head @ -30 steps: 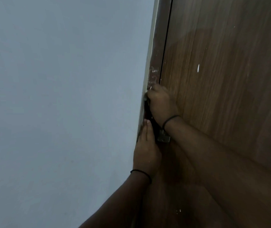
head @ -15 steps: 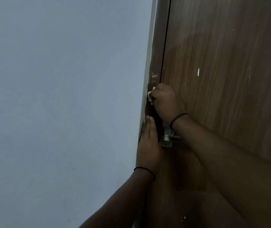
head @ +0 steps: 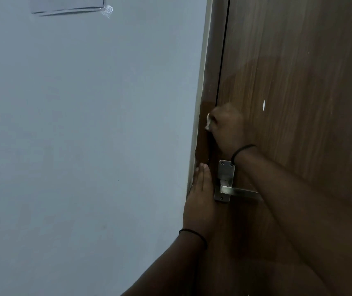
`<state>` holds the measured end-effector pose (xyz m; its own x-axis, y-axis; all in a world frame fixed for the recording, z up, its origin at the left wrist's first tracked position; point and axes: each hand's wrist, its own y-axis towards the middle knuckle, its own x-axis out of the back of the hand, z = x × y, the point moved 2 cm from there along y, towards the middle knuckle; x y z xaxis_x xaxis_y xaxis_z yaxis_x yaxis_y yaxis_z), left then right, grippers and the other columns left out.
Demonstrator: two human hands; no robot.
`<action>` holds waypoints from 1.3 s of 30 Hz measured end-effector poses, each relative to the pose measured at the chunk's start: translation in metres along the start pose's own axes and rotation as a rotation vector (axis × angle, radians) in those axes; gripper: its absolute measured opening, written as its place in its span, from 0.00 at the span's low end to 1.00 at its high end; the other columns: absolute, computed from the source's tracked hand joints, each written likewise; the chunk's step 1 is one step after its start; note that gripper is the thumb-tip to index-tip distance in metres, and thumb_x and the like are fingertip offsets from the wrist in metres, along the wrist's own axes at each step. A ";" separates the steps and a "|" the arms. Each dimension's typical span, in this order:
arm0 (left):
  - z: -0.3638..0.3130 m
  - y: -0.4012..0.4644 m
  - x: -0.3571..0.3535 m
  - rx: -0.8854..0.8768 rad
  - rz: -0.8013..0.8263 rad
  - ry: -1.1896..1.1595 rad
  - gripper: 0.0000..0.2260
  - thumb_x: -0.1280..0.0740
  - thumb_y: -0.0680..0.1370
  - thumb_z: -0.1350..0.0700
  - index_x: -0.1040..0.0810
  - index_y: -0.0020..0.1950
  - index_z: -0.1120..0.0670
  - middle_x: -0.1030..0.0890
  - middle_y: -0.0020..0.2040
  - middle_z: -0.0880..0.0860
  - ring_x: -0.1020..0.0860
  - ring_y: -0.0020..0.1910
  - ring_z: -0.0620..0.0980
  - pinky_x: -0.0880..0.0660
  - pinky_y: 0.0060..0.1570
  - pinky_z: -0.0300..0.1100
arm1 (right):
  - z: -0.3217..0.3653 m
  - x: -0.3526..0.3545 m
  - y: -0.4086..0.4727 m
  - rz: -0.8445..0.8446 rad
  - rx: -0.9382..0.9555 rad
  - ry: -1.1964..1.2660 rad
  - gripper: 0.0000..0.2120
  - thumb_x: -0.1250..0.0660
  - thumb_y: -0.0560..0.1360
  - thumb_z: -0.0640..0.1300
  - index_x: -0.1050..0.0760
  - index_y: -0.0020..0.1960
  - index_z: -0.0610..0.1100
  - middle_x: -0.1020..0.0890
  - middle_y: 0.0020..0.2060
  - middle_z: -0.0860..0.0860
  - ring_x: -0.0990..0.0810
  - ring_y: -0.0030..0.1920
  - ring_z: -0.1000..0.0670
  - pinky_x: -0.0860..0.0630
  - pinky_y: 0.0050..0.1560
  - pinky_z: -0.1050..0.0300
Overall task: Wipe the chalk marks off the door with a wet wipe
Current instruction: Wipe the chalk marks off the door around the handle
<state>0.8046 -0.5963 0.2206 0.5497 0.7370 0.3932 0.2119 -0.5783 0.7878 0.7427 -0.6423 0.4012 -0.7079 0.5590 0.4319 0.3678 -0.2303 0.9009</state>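
Note:
The brown wooden door [head: 299,82] fills the right side, with its frame [head: 210,82] beside it. My right hand [head: 227,127] is curled around a white wet wipe [head: 208,123] and presses it against the frame beside the door's edge, above the handle. Only a small bit of the wipe shows past the fingers. My left hand [head: 200,199] lies flat with straight fingers against the frame, left of the metal handle plate. A small white mark [head: 264,105] sits on the door to the right of my right hand.
A metal lever handle [head: 234,190] on its plate [head: 225,176] sticks out under my right forearm. A plain grey-blue wall [head: 85,146] covers the left. A taped sheet [head: 68,5] hangs on the wall at the top left.
My right hand with the wipe has moved up the frame, over the spot where white smears showed earlier. The handle plate has come into full view. My left hand stays flat.

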 end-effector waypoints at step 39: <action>0.001 -0.022 -0.005 0.169 -0.094 -0.073 0.26 0.42 0.82 0.54 0.46 0.80 0.48 0.31 0.73 0.49 0.30 0.69 0.46 0.29 0.67 0.45 | 0.008 -0.030 -0.102 0.410 0.107 -0.422 0.08 0.39 0.78 0.46 0.21 0.46 0.51 0.18 0.39 0.51 0.24 0.48 0.47 0.37 0.51 0.50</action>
<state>0.7984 -0.5882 0.2009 0.5770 0.7666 0.2817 0.3941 -0.5635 0.7260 0.7311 -0.6290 0.2958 -0.2025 0.7146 0.6696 0.6345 -0.4251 0.6455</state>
